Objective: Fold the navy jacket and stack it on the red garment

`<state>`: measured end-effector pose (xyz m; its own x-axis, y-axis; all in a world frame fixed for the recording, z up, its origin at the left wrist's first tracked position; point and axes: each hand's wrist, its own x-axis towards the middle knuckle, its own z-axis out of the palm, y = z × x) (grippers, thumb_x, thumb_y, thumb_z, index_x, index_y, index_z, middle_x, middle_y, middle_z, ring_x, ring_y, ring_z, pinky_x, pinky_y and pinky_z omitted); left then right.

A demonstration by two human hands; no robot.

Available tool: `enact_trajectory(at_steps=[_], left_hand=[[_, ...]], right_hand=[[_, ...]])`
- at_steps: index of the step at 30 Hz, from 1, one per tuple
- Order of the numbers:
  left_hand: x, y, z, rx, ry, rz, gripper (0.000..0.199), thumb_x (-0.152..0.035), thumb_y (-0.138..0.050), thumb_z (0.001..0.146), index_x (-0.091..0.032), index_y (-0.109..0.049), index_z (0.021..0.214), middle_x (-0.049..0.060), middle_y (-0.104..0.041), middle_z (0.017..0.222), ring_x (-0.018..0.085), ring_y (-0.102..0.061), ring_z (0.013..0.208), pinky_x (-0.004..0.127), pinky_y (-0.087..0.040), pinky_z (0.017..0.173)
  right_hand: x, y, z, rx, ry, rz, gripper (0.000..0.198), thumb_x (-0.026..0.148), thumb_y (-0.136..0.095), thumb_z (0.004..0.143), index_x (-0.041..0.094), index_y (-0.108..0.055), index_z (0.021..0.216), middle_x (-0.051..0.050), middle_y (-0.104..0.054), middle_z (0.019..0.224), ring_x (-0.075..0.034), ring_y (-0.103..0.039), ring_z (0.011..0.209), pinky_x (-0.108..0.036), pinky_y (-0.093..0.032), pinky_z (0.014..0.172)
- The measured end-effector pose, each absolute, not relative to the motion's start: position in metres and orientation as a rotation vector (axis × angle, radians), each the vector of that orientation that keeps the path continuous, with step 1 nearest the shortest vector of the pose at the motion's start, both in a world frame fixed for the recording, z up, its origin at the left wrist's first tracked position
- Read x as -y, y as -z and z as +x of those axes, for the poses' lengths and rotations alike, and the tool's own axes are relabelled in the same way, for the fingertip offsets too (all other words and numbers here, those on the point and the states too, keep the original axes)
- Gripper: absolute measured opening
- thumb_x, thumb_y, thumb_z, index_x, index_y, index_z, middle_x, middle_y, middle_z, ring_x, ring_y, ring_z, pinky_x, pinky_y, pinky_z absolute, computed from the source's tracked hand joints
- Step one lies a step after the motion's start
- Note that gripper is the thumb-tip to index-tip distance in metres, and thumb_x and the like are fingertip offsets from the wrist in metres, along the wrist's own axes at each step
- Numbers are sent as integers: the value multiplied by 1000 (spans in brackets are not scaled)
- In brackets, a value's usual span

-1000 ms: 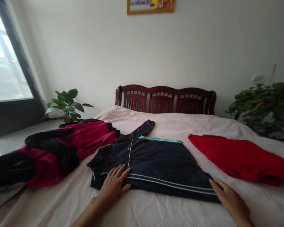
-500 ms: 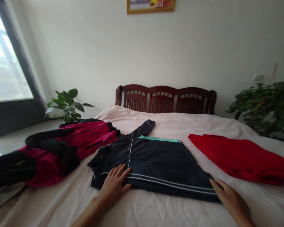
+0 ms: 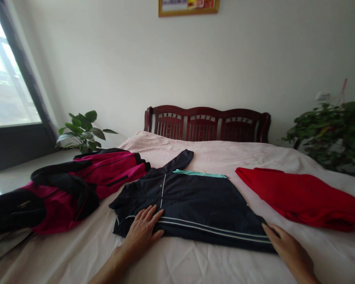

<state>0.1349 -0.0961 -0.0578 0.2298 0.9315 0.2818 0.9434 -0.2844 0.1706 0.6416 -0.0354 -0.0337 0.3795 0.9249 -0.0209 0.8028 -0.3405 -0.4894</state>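
Observation:
A dark navy zip jacket (image 3: 201, 201) lies on the bed with its near sleeve folded along the front; white stripes run down that sleeve. Its other sleeve sticks out toward the headboard, and a mint-green strip shows along the far side. My left hand (image 3: 143, 228) rests flat on the near edge, fingers spread over the fabric by the stripes. At the jacket's right end, my right hand (image 3: 286, 248) grips the near corner where stripes end; its fingertips are partly hidden.
Left of the jacket, a pink and black jacket (image 3: 109, 173) lies in a loose heap. A folded red garment (image 3: 298, 197) is at the right. Behind stand a wooden headboard (image 3: 201, 124) and leafy plants (image 3: 84, 130) on both sides. A pale sheet (image 3: 219, 152) covers the bed.

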Motion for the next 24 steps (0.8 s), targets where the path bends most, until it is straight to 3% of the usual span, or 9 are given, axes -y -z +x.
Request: enact_trajectory(at_steps=[19,24], left_hand=[[97,55,136,1875,472,-2436,60,-53,-53,93,-34,-44,149,6,-44,156,29,-40,143,50,-33,118],[98,51,137,1919,404,-2454,58,-57,-45,95,-35,-45,148,5,-43,156,28,-40,144,49,-33,118]], right_hand=[[38,29,637,1507,-430,-2264,57,67,-34,83,28,-68,108,-8,-76,104,-30,-70,96,-36,-52,81],[39,36,639,1467,-469,-2253,57,68,-36,83,27,-67,108,-8,-75,107,-31,-70,98,-39,-52,84]])
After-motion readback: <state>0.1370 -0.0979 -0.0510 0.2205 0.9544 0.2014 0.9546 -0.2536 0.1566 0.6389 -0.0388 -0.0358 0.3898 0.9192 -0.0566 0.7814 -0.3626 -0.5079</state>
